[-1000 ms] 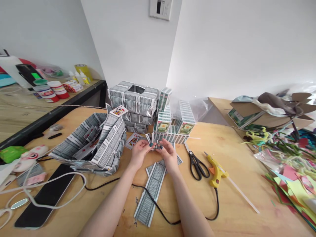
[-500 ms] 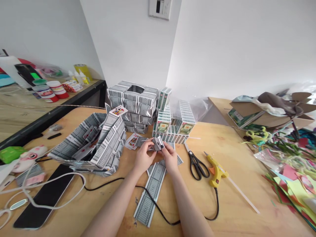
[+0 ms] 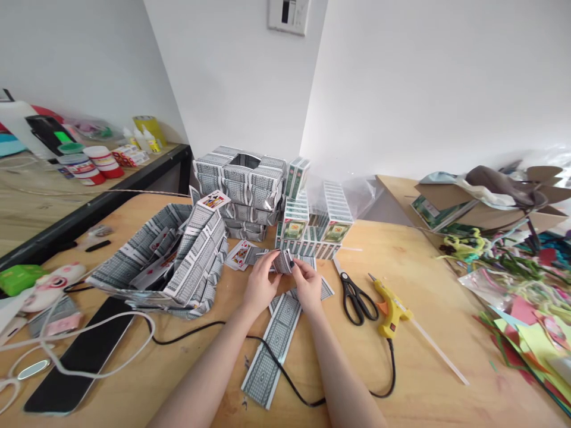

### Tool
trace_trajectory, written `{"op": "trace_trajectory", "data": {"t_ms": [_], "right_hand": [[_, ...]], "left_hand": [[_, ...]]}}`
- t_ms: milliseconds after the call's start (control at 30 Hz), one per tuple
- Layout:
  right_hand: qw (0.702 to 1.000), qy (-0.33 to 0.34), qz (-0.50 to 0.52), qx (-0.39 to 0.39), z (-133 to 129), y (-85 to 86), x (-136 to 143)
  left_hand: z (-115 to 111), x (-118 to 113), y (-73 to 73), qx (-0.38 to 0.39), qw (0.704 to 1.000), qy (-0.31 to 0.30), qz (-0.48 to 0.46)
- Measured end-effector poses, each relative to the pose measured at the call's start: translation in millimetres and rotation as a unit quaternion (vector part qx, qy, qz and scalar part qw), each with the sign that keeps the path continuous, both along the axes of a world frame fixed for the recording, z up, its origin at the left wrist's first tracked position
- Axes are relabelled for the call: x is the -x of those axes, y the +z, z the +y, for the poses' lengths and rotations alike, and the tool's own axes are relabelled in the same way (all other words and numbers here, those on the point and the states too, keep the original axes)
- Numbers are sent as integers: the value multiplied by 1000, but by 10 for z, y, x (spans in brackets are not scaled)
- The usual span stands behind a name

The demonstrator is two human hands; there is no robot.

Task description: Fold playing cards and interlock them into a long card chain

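A small bent playing-card piece (image 3: 282, 261) with a grey patterned back is held between both hands, above the middle of the table. My left hand (image 3: 261, 284) pinches its left side, and my right hand (image 3: 307, 285) grips its right side. Beneath and in front of the hands lies a strip of joined cards (image 3: 272, 351), crossed by a black cable. Loose face-up cards (image 3: 238, 254) rest just left of the hands. Behind them stand stacked green-and-white card boxes (image 3: 294, 223).
Black scissors (image 3: 355, 300) and a yellow glue gun (image 3: 393, 309) lie to the right. A card-covered basket (image 3: 196, 261) and a phone (image 3: 78, 356) are at left, a card-covered box (image 3: 241, 184) behind. Craft scraps (image 3: 530, 321) fill the far right.
The small card piece has turned in the fingers, now showing more of its patterned back. Both hands stay in nearly the same place; cards beneath the right hand have shifted slightly right.
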State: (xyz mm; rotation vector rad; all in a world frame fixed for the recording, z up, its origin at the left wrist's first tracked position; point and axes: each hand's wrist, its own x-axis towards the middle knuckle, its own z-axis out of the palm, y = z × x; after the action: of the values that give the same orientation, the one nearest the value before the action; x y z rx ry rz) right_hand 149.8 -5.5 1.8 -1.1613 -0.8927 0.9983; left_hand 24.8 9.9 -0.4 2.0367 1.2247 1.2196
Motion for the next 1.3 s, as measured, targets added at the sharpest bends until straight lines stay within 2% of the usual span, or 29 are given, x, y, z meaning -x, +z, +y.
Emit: {"op": "trace_trajectory", "data": {"t_ms": [300,467,867,1300], "right_hand": [[999,35,27,2,-25,74,9],[997,60,37,15,-19,57,-8],[997,56,42,29,24,-57,-31],[996,75,28,38,-12,-23,-11]], "left_hand": [[-13,-2,56,-34,999,14,26],[-10,5,50,-35,999,12,27],[0,11,22,-38,999,16,22],[-7,-2,27,-53,997,41,40]]}}
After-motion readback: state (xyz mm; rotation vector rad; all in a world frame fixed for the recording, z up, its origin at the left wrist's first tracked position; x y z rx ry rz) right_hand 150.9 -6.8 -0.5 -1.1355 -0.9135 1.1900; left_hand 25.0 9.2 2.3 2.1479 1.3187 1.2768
